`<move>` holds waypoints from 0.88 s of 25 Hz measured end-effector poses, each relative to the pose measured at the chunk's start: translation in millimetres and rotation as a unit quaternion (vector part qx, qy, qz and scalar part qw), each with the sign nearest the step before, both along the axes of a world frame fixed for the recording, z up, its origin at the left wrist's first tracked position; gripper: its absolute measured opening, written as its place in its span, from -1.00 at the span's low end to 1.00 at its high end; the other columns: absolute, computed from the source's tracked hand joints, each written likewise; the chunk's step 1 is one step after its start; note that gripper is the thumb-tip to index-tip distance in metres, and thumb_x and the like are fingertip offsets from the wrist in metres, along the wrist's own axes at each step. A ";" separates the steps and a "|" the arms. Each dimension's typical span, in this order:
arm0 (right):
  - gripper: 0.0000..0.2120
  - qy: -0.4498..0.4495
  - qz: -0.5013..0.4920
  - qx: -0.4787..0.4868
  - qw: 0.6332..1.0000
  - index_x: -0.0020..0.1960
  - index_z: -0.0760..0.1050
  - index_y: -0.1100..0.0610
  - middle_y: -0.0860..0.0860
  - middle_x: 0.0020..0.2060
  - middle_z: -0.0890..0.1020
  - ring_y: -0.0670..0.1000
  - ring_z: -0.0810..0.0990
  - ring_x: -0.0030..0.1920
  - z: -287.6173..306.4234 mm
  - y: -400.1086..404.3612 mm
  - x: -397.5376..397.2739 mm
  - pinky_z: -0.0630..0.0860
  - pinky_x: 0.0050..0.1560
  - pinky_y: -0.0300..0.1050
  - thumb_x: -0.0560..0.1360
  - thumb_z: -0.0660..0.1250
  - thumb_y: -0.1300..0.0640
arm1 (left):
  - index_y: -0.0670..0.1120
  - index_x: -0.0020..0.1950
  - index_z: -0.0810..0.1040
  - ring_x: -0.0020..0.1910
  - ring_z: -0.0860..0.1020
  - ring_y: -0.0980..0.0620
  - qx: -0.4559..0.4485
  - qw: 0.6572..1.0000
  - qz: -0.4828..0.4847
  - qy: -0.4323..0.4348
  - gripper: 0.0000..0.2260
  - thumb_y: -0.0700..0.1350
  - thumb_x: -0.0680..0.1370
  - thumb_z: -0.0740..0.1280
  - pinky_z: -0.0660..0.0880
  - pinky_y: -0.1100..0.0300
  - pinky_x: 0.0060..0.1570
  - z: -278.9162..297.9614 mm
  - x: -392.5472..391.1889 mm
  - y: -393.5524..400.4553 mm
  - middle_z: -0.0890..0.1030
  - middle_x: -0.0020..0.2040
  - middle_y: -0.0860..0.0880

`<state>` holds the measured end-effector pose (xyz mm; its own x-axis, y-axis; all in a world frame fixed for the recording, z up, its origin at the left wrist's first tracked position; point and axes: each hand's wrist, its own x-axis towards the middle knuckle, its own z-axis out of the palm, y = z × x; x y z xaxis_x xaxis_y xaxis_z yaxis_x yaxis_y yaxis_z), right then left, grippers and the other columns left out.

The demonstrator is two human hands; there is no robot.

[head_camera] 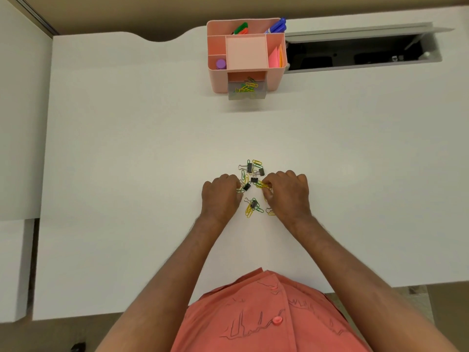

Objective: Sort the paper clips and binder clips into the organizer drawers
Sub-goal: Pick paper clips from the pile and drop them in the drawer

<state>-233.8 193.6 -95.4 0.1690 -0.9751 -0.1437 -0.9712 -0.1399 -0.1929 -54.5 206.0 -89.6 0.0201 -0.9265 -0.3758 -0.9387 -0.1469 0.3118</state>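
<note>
The left hand [222, 193] lies knuckles up on the white desk [127, 174], its fingers curled down at the left edge of a small heap of clips [252, 185]; the fingertips are hidden under the hand, so I cannot tell whether they hold a clip. The right hand [286, 193] lies just across the heap, fingers curled, and pinches yellow paper clips [262, 185] between thumb and fingertips. Between and just beyond the two hands the heap mixes yellow and green paper clips with black binder clips [250, 167], some touching, some overlapping; a smaller clump [252, 207] lies nearer the person, between the wrists. Far across the desk stands a pink organizer [246, 53]. Its clear drawer [247, 90] is pulled out toward the person and holds yellow and green paper clips. The organizer's top compartments hold markers [278, 25] at the far side, a purple-capped item [220, 64] on the left and pink and orange notes [275, 57] on the right. To the right of the organizer a hatch [363, 50] in the desk stands open. The person wears a coral buttoned shirt [266, 313].
</note>
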 end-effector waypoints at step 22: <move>-0.94 -0.091 -0.021 0.074 0.993 -0.06 0.52 -0.04 -0.12 -0.20 0.60 0.02 0.54 -0.11 4.3 -5.8 -7.8 0.34 0.00 -0.04 0.50 0.37 0.10 | 0.02 -0.08 0.68 -0.17 0.61 0.07 0.015 0.988 0.065 0.136 -0.95 -0.09 0.55 0.41 0.54 0.12 -0.12 2.7 5.4 0.4 0.67 -0.17 0.11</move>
<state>-241.6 187.8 -91.1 0.1649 -0.9523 -0.2566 -0.9229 -0.0572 -0.3808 -49.2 206.4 -86.9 0.0321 -0.9107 -0.4117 -0.7929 -0.2740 0.5443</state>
